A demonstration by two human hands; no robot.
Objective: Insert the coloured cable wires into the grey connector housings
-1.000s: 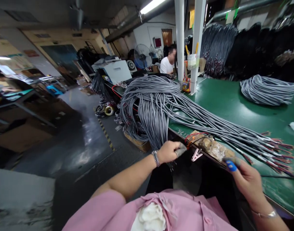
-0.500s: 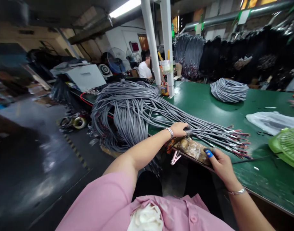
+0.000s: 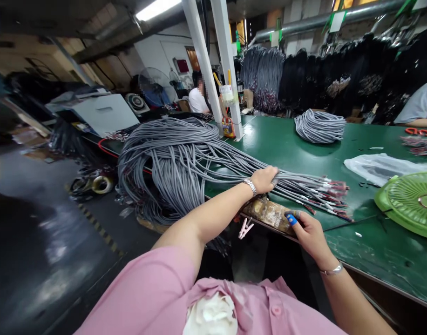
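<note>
A large bundle of grey cables (image 3: 167,139) lies over the left end of the green table (image 3: 269,139), its stripped ends with coloured wires (image 3: 334,190) fanned out to the right. My left hand (image 3: 264,179) is closed around some of the cables near those ends. My right hand (image 3: 306,228) rests at the table's front edge, thumb wrapped in blue tape, pinching the right end of a brown, tape-covered block (image 3: 271,214). A pink clothes peg (image 3: 246,228) hangs at the edge below the block.
A coiled grey cable bundle (image 3: 320,126), a clear plastic bag (image 3: 381,167), a green fan (image 3: 414,202) and orange-handled scissors (image 3: 417,132) are on the table. White posts (image 3: 227,70) rise behind. A person (image 3: 198,100) sits beyond; another's sleeve (image 3: 421,104) shows at right.
My left hand has closed on the cables and lifted some slightly. The view has shifted right, bringing another person's sleeve into sight. My right hand stays at the block.
</note>
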